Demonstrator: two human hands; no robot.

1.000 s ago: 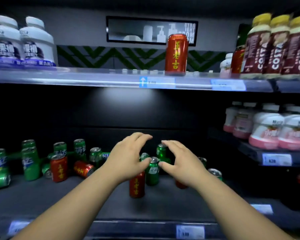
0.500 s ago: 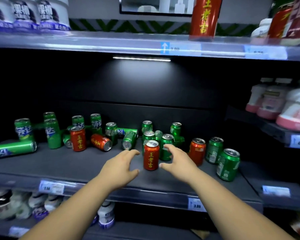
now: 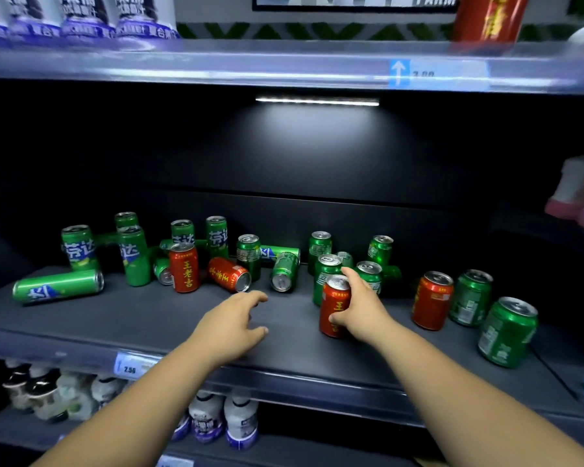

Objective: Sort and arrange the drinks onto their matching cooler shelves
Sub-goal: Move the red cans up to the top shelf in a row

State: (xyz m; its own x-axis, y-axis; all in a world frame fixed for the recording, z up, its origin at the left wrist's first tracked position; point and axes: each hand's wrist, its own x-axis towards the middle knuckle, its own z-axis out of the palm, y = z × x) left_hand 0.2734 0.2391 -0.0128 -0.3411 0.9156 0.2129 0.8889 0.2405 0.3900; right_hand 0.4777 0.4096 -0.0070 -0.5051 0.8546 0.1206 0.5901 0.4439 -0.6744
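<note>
Left hand (image 3: 230, 326) is held loosely open, empty, over the shelf (image 3: 149, 318); red can (image 3: 331, 298) mid-shelf is gripped by curled right hand (image 3: 363, 306), so green cans (image 3: 326, 267) crowded just behind could be toppled on lift-out.

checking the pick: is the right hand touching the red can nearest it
Touching. The head view shows the right hand wrapped round the upright red can.

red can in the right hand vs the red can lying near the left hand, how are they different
The held red can stands upright; the tipped red can lies on its side. The right hand grips the held red can; no hand touches the tipped red can. Both are red with yellow writing.
</note>
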